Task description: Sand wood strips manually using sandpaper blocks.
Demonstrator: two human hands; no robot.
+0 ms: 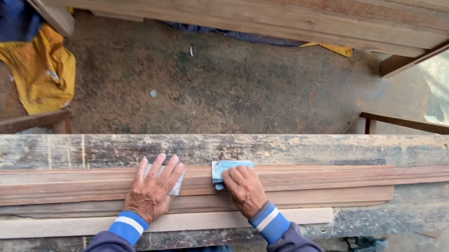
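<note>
From where I stand, no package, label, sign or screen shows anywhere around the two hands on the bench. Nothing of that kind lies beside the grip, on the boards beyond it, or on the dusty floor past the bench.

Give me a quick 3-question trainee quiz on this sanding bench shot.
1. True or false: both hands rest on the long reddish moulded strip.
2. Which hand presses the blue-backed sanding sheet? A) left hand B) right hand C) neither
3. Fill in: the crumpled cloth on the floor at the upper left is yellow and ____.

Key:
1. True. Both lie flat on it, fingers pointing away from the person.
2. B. The left hand covers a paler, greyish sheet instead.
3. Blue.
</note>
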